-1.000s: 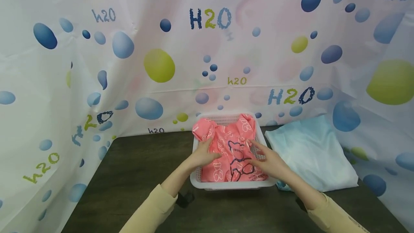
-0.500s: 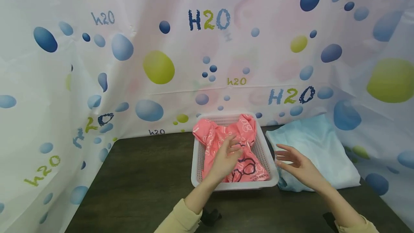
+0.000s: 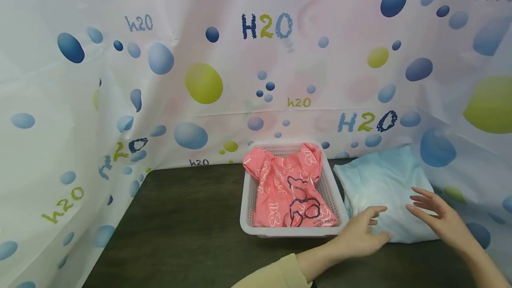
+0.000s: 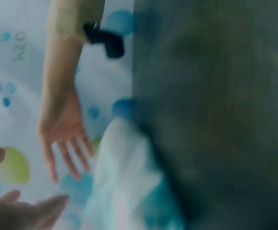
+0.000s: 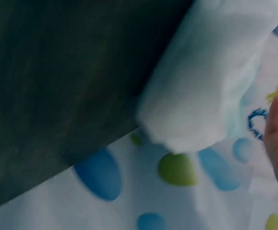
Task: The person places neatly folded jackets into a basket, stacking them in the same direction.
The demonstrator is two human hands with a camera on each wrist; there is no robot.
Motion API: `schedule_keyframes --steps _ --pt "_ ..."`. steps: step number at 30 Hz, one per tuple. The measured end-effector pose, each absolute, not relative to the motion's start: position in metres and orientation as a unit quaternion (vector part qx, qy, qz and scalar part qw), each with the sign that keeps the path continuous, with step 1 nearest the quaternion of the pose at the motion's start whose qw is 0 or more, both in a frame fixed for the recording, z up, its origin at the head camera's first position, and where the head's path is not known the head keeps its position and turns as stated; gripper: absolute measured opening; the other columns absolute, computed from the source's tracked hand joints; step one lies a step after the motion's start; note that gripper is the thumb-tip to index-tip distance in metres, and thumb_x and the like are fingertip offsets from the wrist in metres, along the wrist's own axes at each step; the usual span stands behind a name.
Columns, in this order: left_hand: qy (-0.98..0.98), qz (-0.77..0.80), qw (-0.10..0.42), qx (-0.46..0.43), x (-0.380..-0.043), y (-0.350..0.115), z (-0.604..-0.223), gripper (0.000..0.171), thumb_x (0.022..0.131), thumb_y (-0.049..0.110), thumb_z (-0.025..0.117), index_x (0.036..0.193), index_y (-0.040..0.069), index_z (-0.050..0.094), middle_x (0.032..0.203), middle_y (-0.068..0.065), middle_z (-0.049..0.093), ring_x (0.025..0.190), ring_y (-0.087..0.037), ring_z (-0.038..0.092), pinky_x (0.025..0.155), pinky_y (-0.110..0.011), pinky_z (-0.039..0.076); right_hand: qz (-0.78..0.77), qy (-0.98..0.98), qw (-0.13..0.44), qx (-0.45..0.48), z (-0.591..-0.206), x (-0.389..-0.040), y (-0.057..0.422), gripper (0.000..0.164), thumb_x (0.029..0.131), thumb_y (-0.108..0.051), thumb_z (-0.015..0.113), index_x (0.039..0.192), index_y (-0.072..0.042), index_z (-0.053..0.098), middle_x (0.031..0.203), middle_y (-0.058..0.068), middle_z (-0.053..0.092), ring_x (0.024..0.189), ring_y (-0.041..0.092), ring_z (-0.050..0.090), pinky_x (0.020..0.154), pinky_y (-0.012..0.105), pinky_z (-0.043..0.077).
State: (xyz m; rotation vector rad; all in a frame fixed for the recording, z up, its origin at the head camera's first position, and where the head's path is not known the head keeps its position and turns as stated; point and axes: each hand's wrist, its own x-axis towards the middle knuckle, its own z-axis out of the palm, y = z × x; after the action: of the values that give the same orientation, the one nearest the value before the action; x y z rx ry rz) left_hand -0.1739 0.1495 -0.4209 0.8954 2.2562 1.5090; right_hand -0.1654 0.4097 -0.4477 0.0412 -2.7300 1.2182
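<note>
A folded light-blue and white cloth [image 3: 384, 181] lies on the dark table, to the right of a white plastic basket [image 3: 245, 217]. In the head view my left hand [image 3: 362, 232] hovers over the cloth's near left part, fingers relaxed and holding nothing. My right hand [image 3: 442, 219] is over its right side, fingers spread and nothing in them. The left wrist view shows the right hand [image 4: 67, 129] with straight fingers beyond the cloth [image 4: 129, 172]. In the basket lies a pink shirt [image 3: 276, 186] with white bow prints and a dark bear drawing.
The dark wooden table [image 3: 180, 226] reaches far to the left of the basket. A white curtain [image 3: 240, 57] printed with blue and green bubbles and "H2O" hangs right behind the table and along both sides.
Both hands have left the pink shirt in the basket and moved right, over the blue cloth. The shirt stays in the basket. The head view has shifted slightly.
</note>
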Motion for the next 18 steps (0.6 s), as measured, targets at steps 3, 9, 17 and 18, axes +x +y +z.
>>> schedule_keyframes --steps 3,9,17,18 --pt "0.806 0.514 0.149 0.252 -0.170 0.174 -0.433 0.052 0.088 0.022 0.066 0.138 0.026 0.052 0.134 0.005 0.053 0.118 -0.008 0.051 0.089 -0.026 0.045 0.400 -0.914 0.065 -0.019 -0.454 -0.166 0.425 0.074 0.101 -0.032 0.055 0.154 0.001 0.016 0.150 0.038 0.022 0.130 0.055 0.029 0.085 0.074 0.034" --pt "0.832 0.531 0.118 0.111 -0.179 0.208 -0.460 0.057 0.075 0.022 0.072 0.130 0.029 0.056 0.146 -0.013 0.035 0.138 -0.026 0.027 0.103 -0.040 0.038 0.391 -0.920 0.012 -0.030 -0.462 -0.177 0.452 0.081 0.102 -0.038 0.050 0.153 0.007 0.004 0.151 0.042 -0.006 0.130 0.069 0.000 0.085 0.079 0.022" --pt "0.816 0.575 0.062 0.001 -0.197 0.219 -0.487 0.060 0.070 0.016 0.073 0.128 0.021 0.058 0.140 -0.020 0.035 0.131 -0.031 0.037 0.095 -0.034 0.043 0.391 -0.917 -0.069 -0.030 -0.470 -0.196 0.466 0.089 0.100 -0.045 0.048 0.153 0.004 -0.004 0.148 0.045 -0.012 0.129 0.069 0.000 0.084 0.076 0.026" --pt "0.813 0.579 0.060 -0.002 -0.199 0.218 -0.489 0.060 0.071 0.016 0.073 0.129 0.020 0.057 0.136 -0.019 0.040 0.128 -0.030 0.040 0.094 -0.034 0.043 0.394 -0.915 -0.075 -0.031 -0.471 -0.198 0.467 0.090 0.100 -0.045 0.048 0.153 0.003 -0.005 0.148 0.044 -0.014 0.129 0.069 -0.001 0.085 0.076 0.026"
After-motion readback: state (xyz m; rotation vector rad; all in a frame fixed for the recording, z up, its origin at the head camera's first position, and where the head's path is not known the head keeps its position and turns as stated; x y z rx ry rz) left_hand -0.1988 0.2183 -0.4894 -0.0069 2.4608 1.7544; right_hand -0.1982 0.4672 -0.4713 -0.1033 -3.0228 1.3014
